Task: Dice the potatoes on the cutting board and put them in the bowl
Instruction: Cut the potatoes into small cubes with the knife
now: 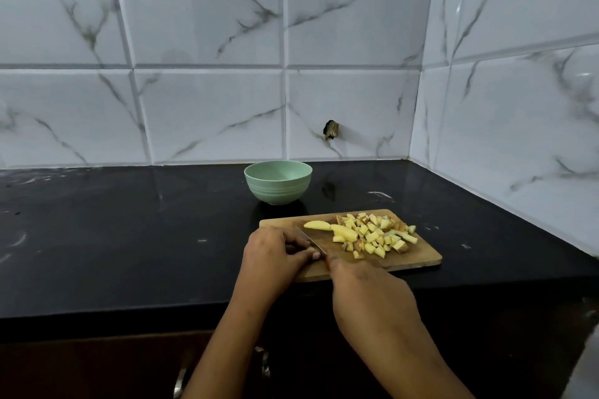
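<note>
Head view: a wooden cutting board (421, 253) is seen lying on a black countertop (129, 220), close to the front edge and right of centre. A heap of diced potatoes (376, 236), pale yellow with bits of brown skin, is spread over the far right half of the board. Two longer potato wedges (343, 232) are laid just left of the heap, touching it at their right end. The near left part of the board is covered by the two hands. The left hand (275, 253) is set on the board's left end with its fingers curled under and the fingertips pressed down right beside the blade. Whether a piece of potato is held beneath them cannot be told, since the palm hides that spot. The right hand (369, 291) is closed around the handle of a knife (311, 241). The handle itself is hidden inside the fist, and only the blade is shown, running away from the hand toward the board's far left and lying against the left fingers. A pale green bowl (278, 191) is placed upright on the countertop just behind the board's far left corner, apart from it. White marble-patterned wall tiles (210, 107) are seen behind the counter and along its right side, and one tile is marked by a dark broken spot (331, 130). Below the counter edge, a metal handle (180, 379) is glimpsed on a dark cabinet front.
</note>
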`<state>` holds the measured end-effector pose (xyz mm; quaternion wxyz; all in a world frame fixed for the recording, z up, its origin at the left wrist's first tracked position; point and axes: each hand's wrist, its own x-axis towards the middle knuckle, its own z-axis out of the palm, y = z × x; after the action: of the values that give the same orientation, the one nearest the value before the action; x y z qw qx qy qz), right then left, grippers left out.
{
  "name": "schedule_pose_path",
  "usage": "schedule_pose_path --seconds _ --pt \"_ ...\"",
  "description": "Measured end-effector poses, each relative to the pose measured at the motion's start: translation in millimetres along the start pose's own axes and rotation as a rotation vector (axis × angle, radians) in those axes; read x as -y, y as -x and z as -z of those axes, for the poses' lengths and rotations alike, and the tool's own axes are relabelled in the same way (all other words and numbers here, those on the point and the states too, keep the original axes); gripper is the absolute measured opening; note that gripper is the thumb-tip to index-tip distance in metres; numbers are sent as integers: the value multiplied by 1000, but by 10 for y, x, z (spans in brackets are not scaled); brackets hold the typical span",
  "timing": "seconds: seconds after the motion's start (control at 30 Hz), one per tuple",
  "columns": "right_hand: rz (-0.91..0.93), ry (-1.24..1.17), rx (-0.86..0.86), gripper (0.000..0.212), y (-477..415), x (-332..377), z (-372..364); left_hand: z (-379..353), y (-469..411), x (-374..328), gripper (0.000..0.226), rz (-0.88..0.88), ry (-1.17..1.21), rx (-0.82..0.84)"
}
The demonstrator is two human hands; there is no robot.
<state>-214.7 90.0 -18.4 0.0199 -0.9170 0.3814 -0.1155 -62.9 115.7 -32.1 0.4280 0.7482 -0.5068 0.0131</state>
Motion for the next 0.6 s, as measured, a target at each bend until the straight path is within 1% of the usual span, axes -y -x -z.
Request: schedule_pose_path --seconds 0.1,0.23,0.4,0.47,0.53,0.6 --pt "5 -29 -18 59 168 -83 6 -30 11 13 10 1 -62 -75" --pt "-21 -157 -106 40 198 -201 37 -65 -18 63 16 29 -94 -109" --pt "-86 -346 -248 40 198 -357 63 -105 26 52 21 2 -170 -188" --pt "-114 -420 -243 40 194 -405 58 -103 31 47 24 -1 -138 -162" --pt "-129 -475 -214 40 209 -421 36 -93 18 38 30 5 -123 -100" --pt "-136 -521 -199 40 239 -431 1 -80 2 18 28 15 -157 -58"
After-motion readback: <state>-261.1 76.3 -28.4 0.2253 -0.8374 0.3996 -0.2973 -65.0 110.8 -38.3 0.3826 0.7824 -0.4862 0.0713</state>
